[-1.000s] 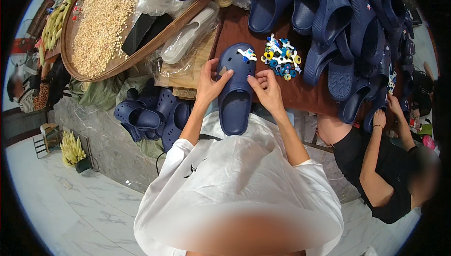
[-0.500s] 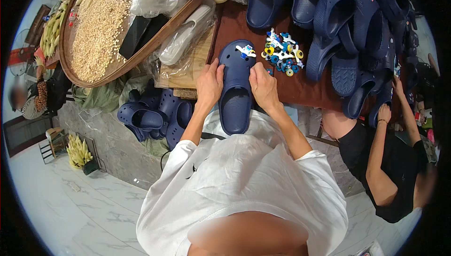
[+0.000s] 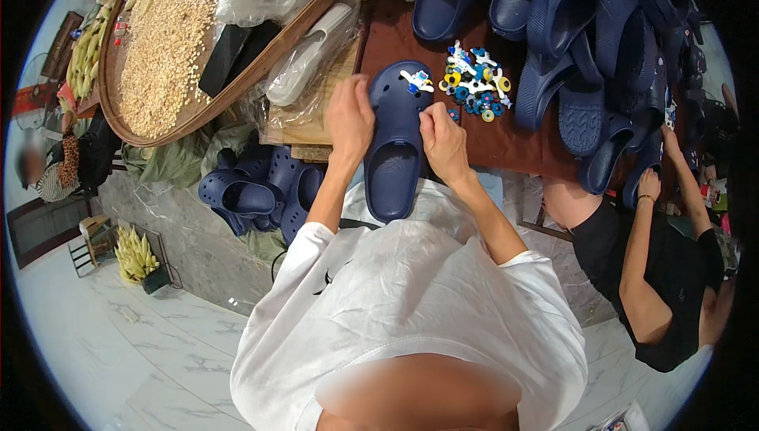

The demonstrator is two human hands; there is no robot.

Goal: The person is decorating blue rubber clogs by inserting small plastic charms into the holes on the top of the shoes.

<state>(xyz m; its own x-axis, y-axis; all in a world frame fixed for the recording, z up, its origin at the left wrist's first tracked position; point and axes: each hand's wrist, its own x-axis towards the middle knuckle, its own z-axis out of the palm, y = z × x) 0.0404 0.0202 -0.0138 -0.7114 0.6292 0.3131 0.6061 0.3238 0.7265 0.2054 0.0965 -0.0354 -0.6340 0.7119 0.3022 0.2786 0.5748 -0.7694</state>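
A navy blue clog (image 3: 394, 166) stands with its toe away from me, over my lap at the table edge. A white charm with blue and yellow parts (image 3: 416, 81) sits on its toe, among the round holes. At the right side of the clog, my right hand (image 3: 445, 142) is closed, its thumb and fingers pinching the upper's edge. My left hand (image 3: 350, 119) is beside the clog's left side, fingers stretched upward and slightly blurred, with nothing seen in it. Just right of the toe lies a pile of small white, blue and yellow charms (image 3: 477, 87).
Many navy clogs (image 3: 561, 16) are heaped at the table's right on a brown cloth (image 3: 387, 32). A round woven tray (image 3: 273, 55) of pale kernels is at left, near a wrapped white shoe (image 3: 304, 67). More clogs (image 3: 251, 200) hang below. A person in black (image 3: 664, 289) works at right.
My left hand has come away from the clog's left edge, its fingers now raised. My right hand stays at the right edge. The clog has shifted very slightly.
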